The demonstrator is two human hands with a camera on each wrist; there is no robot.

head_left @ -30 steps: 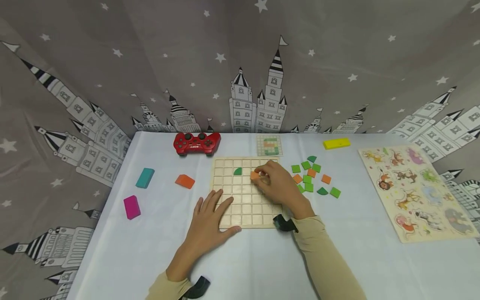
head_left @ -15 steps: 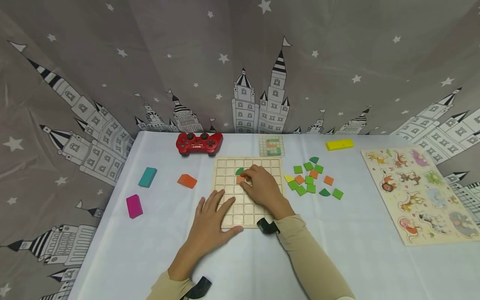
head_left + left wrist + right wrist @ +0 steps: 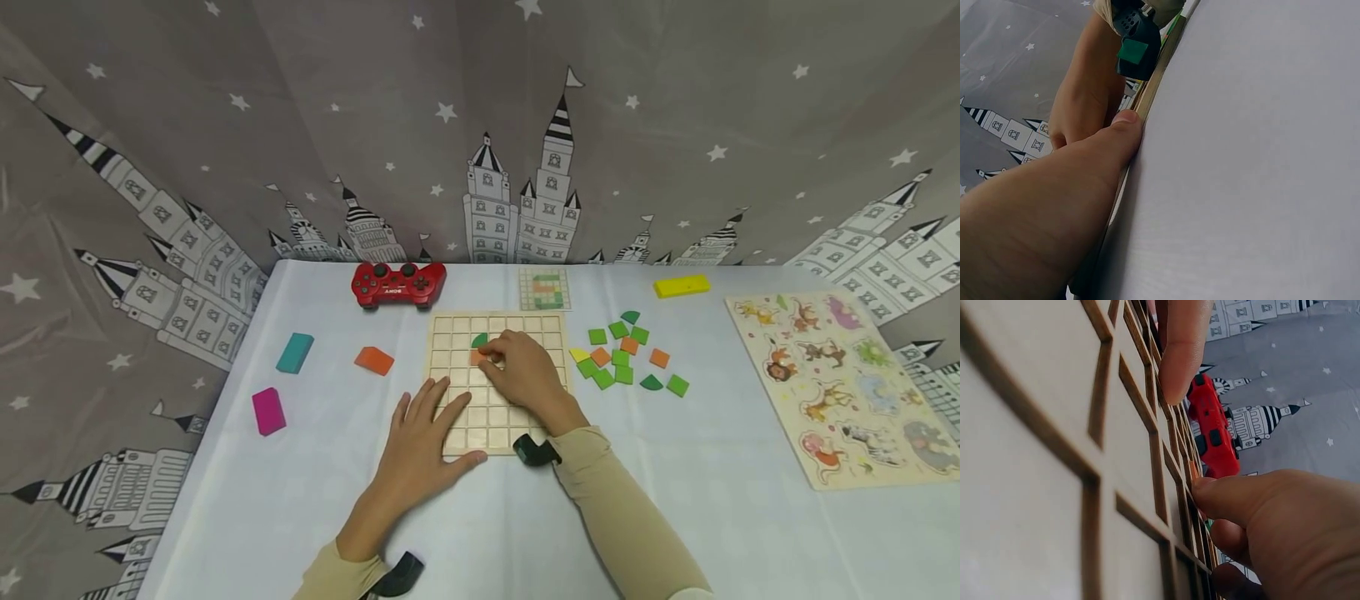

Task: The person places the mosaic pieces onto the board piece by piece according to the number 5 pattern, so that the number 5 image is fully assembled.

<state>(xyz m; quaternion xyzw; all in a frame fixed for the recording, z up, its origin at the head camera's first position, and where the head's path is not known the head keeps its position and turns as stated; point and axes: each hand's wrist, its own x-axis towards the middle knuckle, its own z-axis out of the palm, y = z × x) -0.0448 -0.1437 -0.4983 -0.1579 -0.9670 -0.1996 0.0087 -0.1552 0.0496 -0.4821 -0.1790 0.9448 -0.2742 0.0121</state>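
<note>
My right hand bends over the wooden grid board, thumb and fingertips pinching an orange square tile at one of its cells. Just above that tile, a green quarter-circle tile lies in the neighbouring cell. My left hand rests spread on the board's near left corner, its thumb along the near edge in the left wrist view. From the right wrist, the thumb shows at the orange tile low in the grid, partly hidden by the fingers.
Right of the board lie several loose green and orange tiles and a yellow piece. Behind it is a pattern card. A red game controller, coloured blocks and an animal puzzle board lie around.
My right hand has carried the orange tile left across the board to the cell below the green quarter-circle, then stayed there. The left hand has kept its place.
</note>
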